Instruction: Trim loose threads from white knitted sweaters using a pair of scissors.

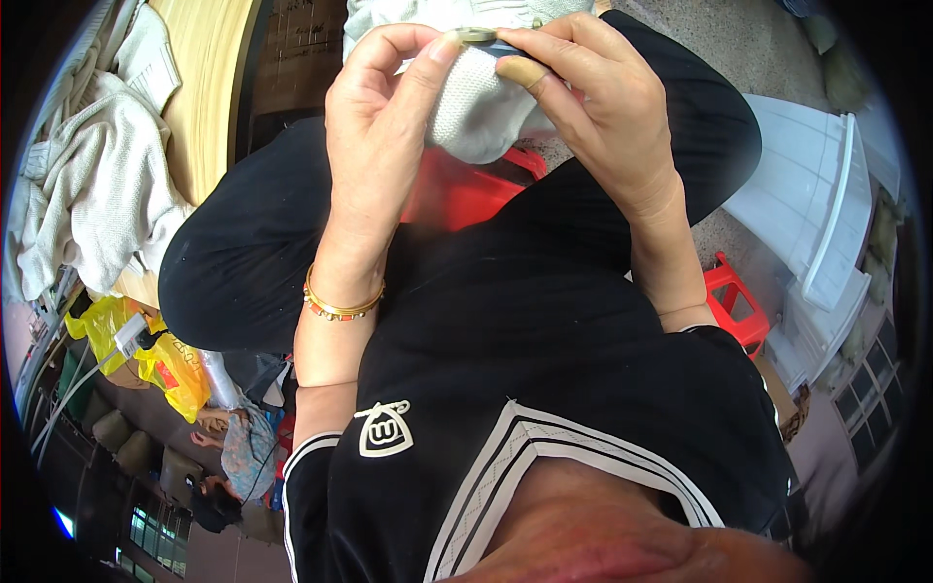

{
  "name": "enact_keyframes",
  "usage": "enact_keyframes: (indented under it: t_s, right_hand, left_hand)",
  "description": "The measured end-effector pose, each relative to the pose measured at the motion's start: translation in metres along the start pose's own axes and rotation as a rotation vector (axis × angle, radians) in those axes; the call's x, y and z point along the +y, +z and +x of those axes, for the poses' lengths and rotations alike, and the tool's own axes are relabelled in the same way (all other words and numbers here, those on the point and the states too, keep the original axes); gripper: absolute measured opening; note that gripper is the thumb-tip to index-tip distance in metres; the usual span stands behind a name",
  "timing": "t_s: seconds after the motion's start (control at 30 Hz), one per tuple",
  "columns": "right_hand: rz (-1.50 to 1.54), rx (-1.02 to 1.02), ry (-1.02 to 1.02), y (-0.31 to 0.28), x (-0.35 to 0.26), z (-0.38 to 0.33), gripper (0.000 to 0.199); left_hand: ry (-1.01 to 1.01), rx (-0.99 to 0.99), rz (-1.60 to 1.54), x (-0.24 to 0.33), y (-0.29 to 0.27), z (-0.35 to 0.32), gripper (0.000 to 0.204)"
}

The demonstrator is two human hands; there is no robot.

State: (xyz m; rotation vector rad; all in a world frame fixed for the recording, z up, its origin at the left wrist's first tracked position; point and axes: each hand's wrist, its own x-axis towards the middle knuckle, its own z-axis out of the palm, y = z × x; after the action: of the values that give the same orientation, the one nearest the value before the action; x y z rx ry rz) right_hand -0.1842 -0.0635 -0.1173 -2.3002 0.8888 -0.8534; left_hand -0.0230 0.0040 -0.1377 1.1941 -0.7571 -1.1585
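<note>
A cream knitted garment [476, 109] hangs between my two hands, above my lap near the top of the view. At its upper edge sits a flat, round greenish piece that looks like a button [475, 35]. My left hand [381, 102] is closed, thumb and forefinger pinching the knit beside the button. From the other side my right hand [604, 107] pinches the garment's edge, its fingertips close to the button. A tan covering wraps the right thumb tip. Any needle or thread between the fingers is too small to make out.
More cream knitwear [97, 165] is heaped on the pale wooden table [209, 97] at the left. Red stools [734, 301] stand under me and at my right. White panels [802, 185] lie farther right. Yellow bags [165, 364] and another person [248, 452] are at lower left.
</note>
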Motion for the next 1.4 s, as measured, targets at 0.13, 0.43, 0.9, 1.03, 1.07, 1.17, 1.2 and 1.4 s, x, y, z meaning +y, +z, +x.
enact_keyframes:
  t_s: [0.13, 0.43, 0.9, 1.03, 1.07, 1.17, 1.2, 1.4]
  right_hand:
    - [-0.031, -0.008, -0.018, -0.003, -0.002, 0.002, 0.03]
    - [0.298, 0.012, 0.179, -0.011, -0.008, 0.01, 0.024]
    - [1.011, -0.048, 0.578, 0.006, 0.027, 0.017, 0.025]
    - [0.931, 0.158, 0.563, -0.004, 0.036, 0.028, 0.014]
    - [0.925, 0.166, 0.562, -0.005, 0.046, 0.028, 0.014]
    - [0.822, 0.133, 0.629, -0.018, 0.042, 0.03, 0.013]
    - [0.789, 0.129, 0.617, -0.016, 0.044, 0.03, 0.014]
    - [0.679, 0.098, 0.325, -0.002, 0.043, 0.011, 0.045]
  left_hand:
    - [-0.044, -0.008, 0.01, 0.002, -0.001, 0.0, 0.015]
    - [-0.098, -0.011, -0.202, 0.004, -0.02, 0.009, 0.03]
    - [-0.088, -0.243, -0.269, -0.004, -0.018, 0.013, 0.037]
    - [-0.049, -0.212, 0.149, -0.033, -0.023, 0.011, 0.042]
    - [-0.151, -0.197, 0.119, -0.024, -0.019, 0.008, 0.042]
    - [-0.159, -0.222, -0.007, -0.006, -0.012, 0.002, 0.032]
    - [-0.13, -0.25, -0.057, -0.002, -0.01, 0.0, 0.03]
    - [-0.051, -0.274, -0.149, 0.006, -0.006, -0.004, 0.043]
